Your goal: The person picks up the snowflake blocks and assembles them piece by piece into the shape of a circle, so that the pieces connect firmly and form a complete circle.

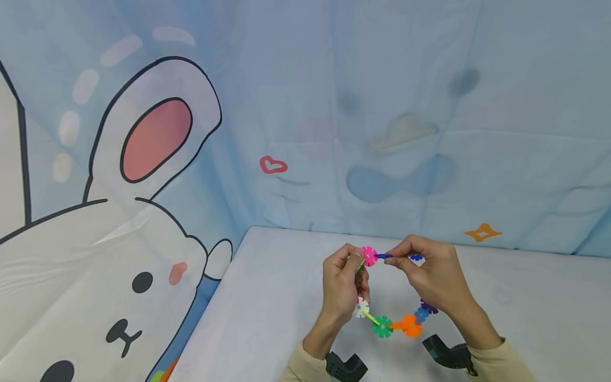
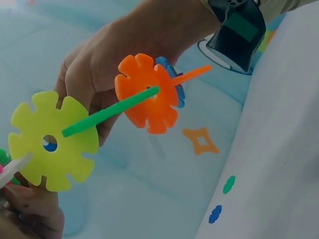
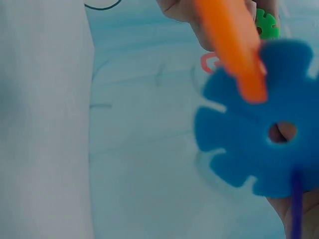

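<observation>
Both hands hold up a looped chain of notched plastic snowflake discs. My left hand pinches the chain's upper left part, beside a pink disc and a light green disc seen edge-on. The thumb and forefinger of my right hand pinch a dark blue disc, whose edge meets the pink one. Below, the chain hangs through a white disc, a yellow disc, a green disc, orange discs, a lighter blue disc and a purple disc. Fingers hide part of the left side.
Beyond the right hand, a loose blue disc lies on the white table. The left wrist view also shows a loose green disc there. A printed blue curtain stands behind the table. Dark wrist cameras sit at both cuffs.
</observation>
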Tool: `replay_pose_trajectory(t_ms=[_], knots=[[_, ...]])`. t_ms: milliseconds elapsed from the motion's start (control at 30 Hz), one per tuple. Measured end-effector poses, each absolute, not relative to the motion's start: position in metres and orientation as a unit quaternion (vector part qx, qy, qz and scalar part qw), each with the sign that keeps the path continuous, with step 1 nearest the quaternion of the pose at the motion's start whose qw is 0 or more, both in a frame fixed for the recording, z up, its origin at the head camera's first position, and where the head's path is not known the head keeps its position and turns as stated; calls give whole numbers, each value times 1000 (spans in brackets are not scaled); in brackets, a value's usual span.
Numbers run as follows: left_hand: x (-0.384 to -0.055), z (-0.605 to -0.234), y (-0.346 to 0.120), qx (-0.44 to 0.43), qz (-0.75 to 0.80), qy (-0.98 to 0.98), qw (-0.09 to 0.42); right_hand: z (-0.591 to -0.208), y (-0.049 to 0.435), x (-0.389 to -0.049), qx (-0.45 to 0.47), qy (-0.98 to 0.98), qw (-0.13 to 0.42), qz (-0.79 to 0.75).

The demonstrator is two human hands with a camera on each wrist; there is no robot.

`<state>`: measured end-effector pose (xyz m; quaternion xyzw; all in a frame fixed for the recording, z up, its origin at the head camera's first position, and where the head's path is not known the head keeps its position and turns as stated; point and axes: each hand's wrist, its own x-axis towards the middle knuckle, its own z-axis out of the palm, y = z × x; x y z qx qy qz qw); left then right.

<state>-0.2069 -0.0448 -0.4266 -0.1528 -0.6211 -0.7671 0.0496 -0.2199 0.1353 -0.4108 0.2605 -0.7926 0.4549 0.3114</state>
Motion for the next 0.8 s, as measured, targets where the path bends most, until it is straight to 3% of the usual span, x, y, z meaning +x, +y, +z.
replay_pose_trajectory(t_ms=[533,800], knots=[[-209,-426,-51,-181,-733,-656,18,-412,135,-218,270,-803,314,428],[-217,-428,-60,-162,-742,-651,-4,-418,156,-228,260,-843,268,388]])
